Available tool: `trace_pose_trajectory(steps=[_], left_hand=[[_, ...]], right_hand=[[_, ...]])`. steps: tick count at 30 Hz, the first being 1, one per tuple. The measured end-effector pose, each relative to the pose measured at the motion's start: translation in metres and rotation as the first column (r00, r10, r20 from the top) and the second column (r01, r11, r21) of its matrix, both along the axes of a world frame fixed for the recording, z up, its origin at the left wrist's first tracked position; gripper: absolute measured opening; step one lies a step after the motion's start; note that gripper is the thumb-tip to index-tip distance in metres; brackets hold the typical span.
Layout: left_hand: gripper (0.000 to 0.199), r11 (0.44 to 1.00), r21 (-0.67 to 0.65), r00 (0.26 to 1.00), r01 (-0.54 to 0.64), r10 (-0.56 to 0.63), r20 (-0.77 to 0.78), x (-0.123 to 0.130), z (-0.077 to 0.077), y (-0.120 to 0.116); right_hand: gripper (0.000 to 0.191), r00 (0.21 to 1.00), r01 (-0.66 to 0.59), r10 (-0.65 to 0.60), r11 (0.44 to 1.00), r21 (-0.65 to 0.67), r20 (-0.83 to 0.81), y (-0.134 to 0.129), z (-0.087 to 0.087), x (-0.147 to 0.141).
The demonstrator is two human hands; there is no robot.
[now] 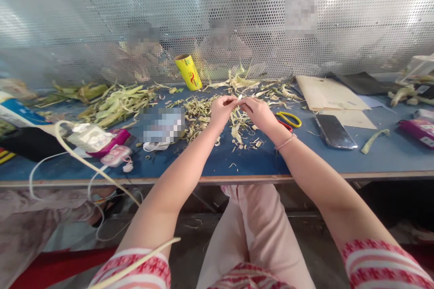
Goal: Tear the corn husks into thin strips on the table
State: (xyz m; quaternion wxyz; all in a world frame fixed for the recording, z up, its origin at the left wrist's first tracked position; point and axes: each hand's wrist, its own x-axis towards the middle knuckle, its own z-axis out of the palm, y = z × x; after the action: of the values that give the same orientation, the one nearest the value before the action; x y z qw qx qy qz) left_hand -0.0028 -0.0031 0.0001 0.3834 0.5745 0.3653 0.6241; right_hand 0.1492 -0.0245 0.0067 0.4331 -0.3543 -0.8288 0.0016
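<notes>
My left hand [224, 109] and my right hand [257, 111] meet over the middle of the blue table, fingers pinched together. Between the fingertips shows a small pale plant piece [240, 97], mostly hidden by the fingers. Beneath and left of the hands lies a heap of curled greenish plant scraps [196, 113]. More pale peelings [237, 133] are scattered below the hands. Scissors [290, 119] with yellow and red handles rest just right of my right wrist, partly covered by it.
A yellow cardboard tube [189, 72] stands tilted behind the scraps. Long plant strips [122, 104] are piled at the left. A phone [335, 131] and brown paper sheets [330, 95] lie right. Cables [95, 176] hang over the front edge at left. A perforated metal panel [251, 9] rises behind.
</notes>
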Motion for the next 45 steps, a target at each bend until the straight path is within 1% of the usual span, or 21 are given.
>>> trace_pose_trajectory(steps=[2, 4, 6, 8, 11, 15, 18, 20, 25, 27, 31, 33, 37, 39, 40, 42, 45], left_hand=[[0.008, 0.998, 0.059, 0.991, -0.035, 0.043, -0.129, 0.000, 0.001, -0.002], [0.006, 0.993, 0.110, 0.973, -0.051, 0.074, -0.217, 0.000, 0.002, -0.003], [0.005, 0.988, 0.143, 0.960, -0.053, 0.090, -0.264, 0.001, 0.002, -0.005], [0.005, 0.987, 0.157, 0.958, -0.036, 0.079, -0.277, 0.002, 0.003, -0.007], [0.006, 0.987, 0.159, 0.962, 0.005, 0.038, -0.271, 0.003, 0.004, -0.010], [0.003, 0.994, 0.110, 0.972, 0.031, -0.004, -0.235, 0.004, 0.006, -0.013], [0.004, 0.998, 0.055, 0.983, 0.037, -0.026, -0.182, 0.006, 0.005, -0.013], [0.006, 0.998, 0.041, 0.986, 0.041, -0.033, -0.162, 0.007, 0.004, -0.012], [0.005, 0.994, 0.105, 0.977, 0.015, 0.008, -0.215, 0.005, 0.004, -0.012], [0.005, 0.992, 0.124, 0.970, 0.015, 0.015, -0.241, 0.004, 0.005, -0.012], [0.003, 0.985, 0.163, 0.961, 0.060, -0.012, -0.278, 0.003, 0.005, -0.011], [0.005, 0.984, 0.165, 0.958, 0.066, -0.016, -0.287, 0.003, 0.005, -0.011], [0.008, 0.992, 0.117, 0.961, 0.050, -0.016, -0.276, 0.003, 0.005, -0.011], [0.008, 0.994, 0.098, 0.964, 0.043, -0.015, -0.267, 0.002, 0.006, -0.010], [0.007, 0.995, 0.095, 0.965, 0.039, -0.013, -0.262, 0.002, 0.006, -0.010], [0.007, 0.995, 0.092, 0.968, 0.029, -0.004, -0.252, 0.001, 0.006, -0.009], [0.007, 0.997, 0.079, 0.972, 0.015, 0.004, -0.237, 0.000, 0.005, -0.007]], right_hand=[[0.021, 0.999, 0.017, -0.019, 0.999, 0.035, 0.041, -0.001, 0.002, 0.002], [0.020, 0.999, 0.025, -0.028, 0.997, 0.078, 0.044, -0.001, 0.004, 0.003], [0.020, 1.000, 0.028, -0.028, 0.994, 0.106, 0.004, 0.000, 0.005, 0.003], [0.018, 0.999, 0.034, -0.030, 0.995, 0.098, -0.045, 0.002, 0.005, 0.003], [0.012, 0.993, 0.054, -0.053, 0.998, 0.012, -0.110, 0.004, 0.005, 0.003], [0.006, 0.967, 0.089, -0.114, 0.989, -0.116, -0.230, 0.003, 0.006, 0.001], [0.005, 0.949, 0.078, -0.128, 0.981, -0.179, -0.288, 0.000, 0.008, -0.001], [0.004, 0.936, 0.069, -0.141, 0.972, -0.224, -0.324, -0.002, 0.009, -0.002], [0.003, 0.906, 0.038, -0.169, 0.946, -0.323, -0.389, 0.001, 0.005, -0.003], [0.005, 0.890, 0.000, -0.169, 0.929, -0.370, -0.424, 0.004, 0.003, -0.003], [0.010, 0.849, -0.097, -0.165, 0.885, -0.456, -0.502, 0.007, 0.002, -0.004], [0.013, 0.859, -0.079, -0.166, 0.892, -0.445, -0.484, 0.007, 0.003, -0.003], [0.012, 0.903, 0.099, -0.211, 0.950, -0.298, -0.374, 0.011, 0.005, 0.004], [0.009, 0.910, 0.130, -0.222, 0.954, -0.269, -0.350, 0.017, 0.004, 0.008], [0.008, 0.912, 0.119, -0.219, 0.950, -0.289, -0.346, 0.020, 0.003, 0.010], [0.012, 0.917, 0.045, -0.193, 0.919, -0.391, -0.349, 0.025, 0.000, 0.012], [0.019, 0.895, -0.132, -0.132, 0.833, -0.537, -0.426, 0.026, -0.001, 0.012]])
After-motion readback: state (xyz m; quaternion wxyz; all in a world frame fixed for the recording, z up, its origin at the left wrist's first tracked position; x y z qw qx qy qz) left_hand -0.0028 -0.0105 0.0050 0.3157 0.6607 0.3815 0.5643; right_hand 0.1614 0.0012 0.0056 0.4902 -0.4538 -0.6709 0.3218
